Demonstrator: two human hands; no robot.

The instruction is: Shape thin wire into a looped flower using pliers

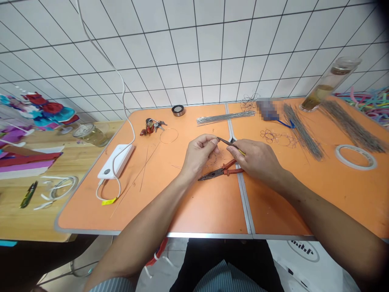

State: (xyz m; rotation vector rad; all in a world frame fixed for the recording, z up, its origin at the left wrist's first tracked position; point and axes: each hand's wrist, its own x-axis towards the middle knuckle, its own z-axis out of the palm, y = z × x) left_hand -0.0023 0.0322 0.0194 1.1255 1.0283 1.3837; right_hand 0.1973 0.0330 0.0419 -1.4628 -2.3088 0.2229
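Note:
My left hand (pixel 199 153) is closed in a pinch above the orange table, and what its fingertips hold is too small to name. My right hand (pixel 255 156) is wrapped round a slim tool (pixel 231 144) with a dark tip and a yellow handle. The tool's tip meets the fingertips of my left hand. Below and between the hands, long-nose pliers (pixel 217 173) with red-orange handles lie on the table, jaws pointing left. Thin bent wire (pixel 212 161) lies just above the pliers, partly hidden by my left hand.
The orange table (pixel 209 215) carries a power strip (pixel 116 161), keys (pixel 153 125), black tape (pixel 178 110), a wire bundle (pixel 225 117), darker wire bundles (pixel 304 132), wire shapes (pixel 269 136), a white tape roll (pixel 356 157) and a leaning glass bottle (pixel 328 87). A wooden table (pixel 18 219) adjoins at left.

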